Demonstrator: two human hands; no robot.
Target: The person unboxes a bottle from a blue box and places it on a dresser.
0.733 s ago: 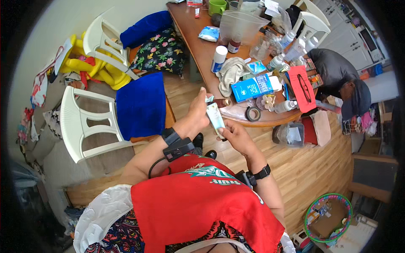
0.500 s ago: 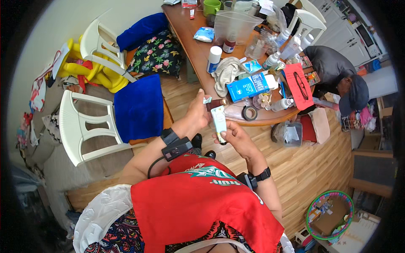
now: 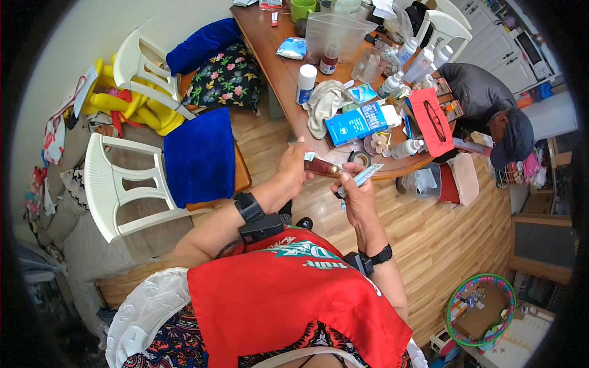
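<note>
1. The brown table [image 3: 259, 30] bears a blue box [image 3: 356, 124], grey cloth [image 3: 321, 109] and bottles.
2. Left of the table stand white chairs [image 3: 126, 184]; right of it, a capped person [image 3: 481, 92] bends over.
3. At the table's near edge, the left hand [image 3: 291, 165] curls closed around a brown bottle [image 3: 320, 166].
4. Beside it, the right hand [image 3: 358, 195] pinches a pale tube [image 3: 370, 173], fingers nearly closed.

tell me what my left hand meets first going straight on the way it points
Probably the near edge of the brown table, with the crumpled cloth beyond; depth is unclear, so the left hand might pass above the edge.
</note>
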